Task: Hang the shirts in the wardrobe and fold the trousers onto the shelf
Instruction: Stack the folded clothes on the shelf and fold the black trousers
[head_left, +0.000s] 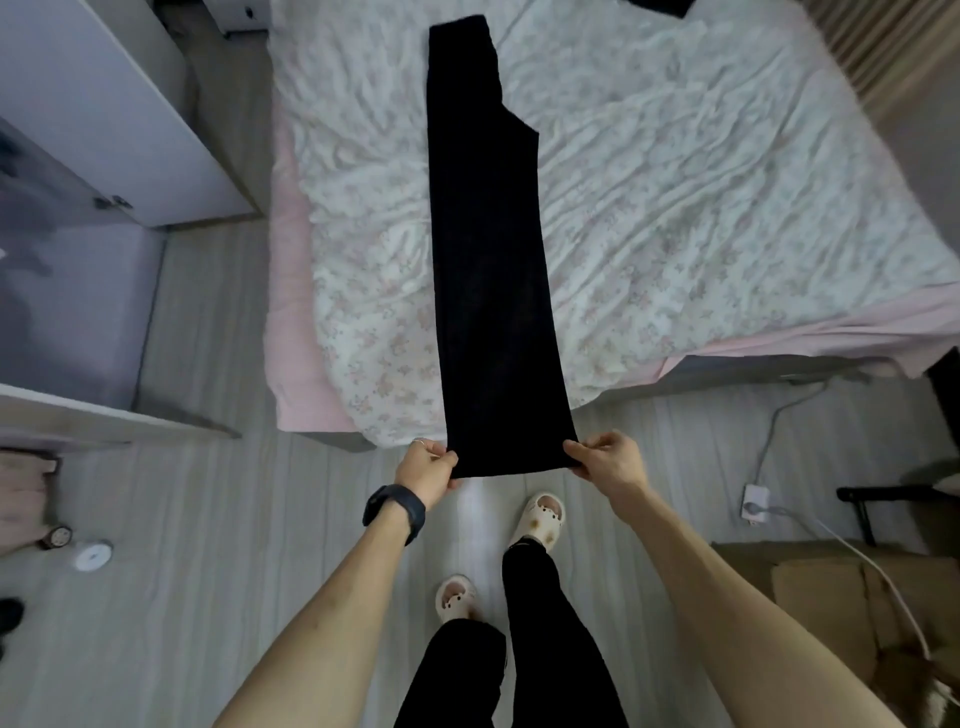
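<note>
1. Head view: black trousers (488, 249) lie lengthwise on the bed (701, 218), legs stacked, hem end hanging off the near edge.
2. Left hand (427, 470) pinches the hem's left corner, right hand (605, 460) the right corner; both clamped on cloth.
3. Step: folding trousers, prob. just starting.
4. Next: carry hem up twd waistband, corners level; wardrobe (93, 130) sits to the left.
</note>
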